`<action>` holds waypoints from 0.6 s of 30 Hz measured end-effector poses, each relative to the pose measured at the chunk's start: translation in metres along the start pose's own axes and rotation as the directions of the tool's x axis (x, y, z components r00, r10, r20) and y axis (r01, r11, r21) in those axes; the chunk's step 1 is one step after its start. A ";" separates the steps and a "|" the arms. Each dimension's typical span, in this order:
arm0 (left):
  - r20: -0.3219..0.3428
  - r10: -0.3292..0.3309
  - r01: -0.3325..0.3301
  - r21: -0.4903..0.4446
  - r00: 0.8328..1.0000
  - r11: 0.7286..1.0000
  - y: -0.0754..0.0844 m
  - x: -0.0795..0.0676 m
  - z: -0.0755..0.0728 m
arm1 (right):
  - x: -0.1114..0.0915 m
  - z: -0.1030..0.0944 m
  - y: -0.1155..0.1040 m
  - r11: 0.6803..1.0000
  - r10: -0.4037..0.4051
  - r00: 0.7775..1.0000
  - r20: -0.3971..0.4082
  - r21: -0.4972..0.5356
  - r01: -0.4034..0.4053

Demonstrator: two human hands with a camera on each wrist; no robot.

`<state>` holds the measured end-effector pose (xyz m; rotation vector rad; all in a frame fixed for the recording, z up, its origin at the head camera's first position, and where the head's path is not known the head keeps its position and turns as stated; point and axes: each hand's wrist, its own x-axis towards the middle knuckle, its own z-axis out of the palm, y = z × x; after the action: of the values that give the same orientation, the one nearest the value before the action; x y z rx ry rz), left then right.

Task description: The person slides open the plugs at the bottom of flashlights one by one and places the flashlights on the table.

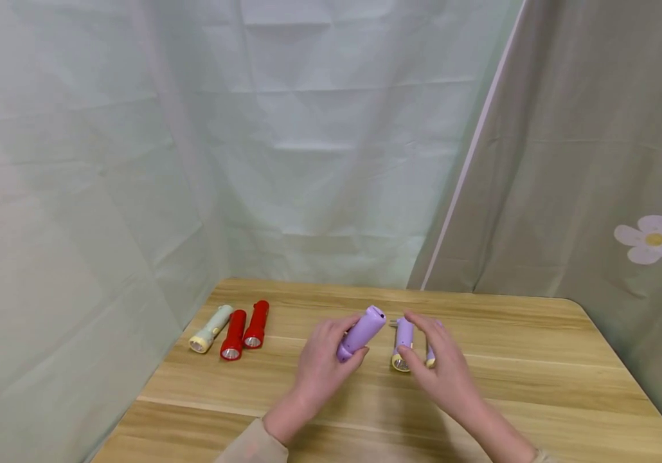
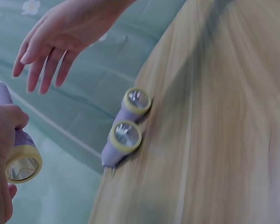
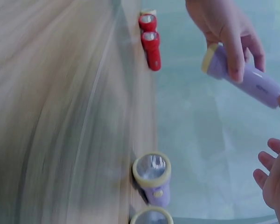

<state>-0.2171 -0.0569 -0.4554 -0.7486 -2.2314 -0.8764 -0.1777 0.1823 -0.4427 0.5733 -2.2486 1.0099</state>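
A purple flashlight (image 1: 361,333) with a cream head ring is held above the table by my left hand (image 1: 321,363), thumb on one side and fingers on the other. In the left wrist view its lens end (image 2: 23,165) faces down. My right hand (image 1: 447,373) hovers to the right, fingers apart and holding nothing. Beneath and beyond it, two more purple flashlights lie on the table. The nearer-left one (image 1: 404,334) has metal prongs sticking out at its tail, and the other (image 1: 430,354) is mostly hidden by the right hand.
At the table's left side lie two red flashlights, one (image 1: 232,334) slightly in front of the other (image 1: 258,325). Beside them is a pale green flashlight (image 1: 213,329) with a cream head. Hanging curtains (image 1: 337,161) surround the wooden table (image 1: 510,334) at the back and sides.
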 end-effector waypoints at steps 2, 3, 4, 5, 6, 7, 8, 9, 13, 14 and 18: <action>-0.011 -0.001 0.001 -0.007 1.000 1.000 0.004 -0.001 0.003 | 0.000 0.003 -0.003 0.999 -0.012 1.000 -0.026 0.047 0.014; -0.014 -0.004 0.004 -0.012 1.000 1.000 0.007 -0.001 0.004 | 0.000 0.004 -0.004 0.997 -0.018 0.999 -0.038 0.069 0.020; -0.016 -0.008 0.008 -0.017 1.000 1.000 0.009 -0.002 0.005 | 0.000 0.005 -0.005 0.996 -0.023 0.999 -0.048 0.089 0.027; -0.018 -0.012 0.011 -0.021 1.000 1.000 0.010 -0.002 0.006 | 0.000 0.006 -0.007 0.994 -0.021 0.998 -0.051 0.110 0.027; -0.024 -0.013 0.013 -0.023 1.000 1.000 0.012 -0.003 0.008 | -0.001 0.007 -0.008 0.991 -0.015 0.999 -0.051 0.132 0.021; -0.032 -0.011 0.010 -0.026 0.999 1.000 0.013 -0.003 0.009 | 0.000 0.008 -0.009 0.989 -0.011 0.999 -0.050 0.150 0.018; -0.038 -0.009 0.007 -0.032 0.999 0.999 0.014 -0.003 0.010 | -0.001 0.009 -0.011 0.986 -0.001 0.999 -0.049 0.165 0.009; -0.045 -0.007 0.005 -0.039 0.999 0.999 0.015 -0.004 0.011 | 0.000 0.009 -0.012 0.984 0.007 0.999 -0.048 0.179 0.001; -0.066 -0.006 0.002 -0.065 0.998 0.998 0.020 -0.005 0.015 | 0.000 0.013 -0.015 0.978 0.026 0.998 -0.062 0.208 -0.013; -0.072 -0.006 0.001 -0.069 0.997 0.998 0.021 -0.005 0.017 | -0.001 0.014 -0.016 0.978 0.030 0.997 -0.069 0.208 -0.015; -0.096 0.001 -0.008 -0.075 0.995 0.997 0.024 -0.006 0.021 | -0.002 0.017 -0.018 0.976 0.053 0.995 -0.085 0.216 -0.033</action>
<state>-0.2039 -0.0283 -0.4630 -0.7301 -2.1212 -0.9787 -0.1717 0.1588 -0.4439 0.5596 -2.0957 1.2852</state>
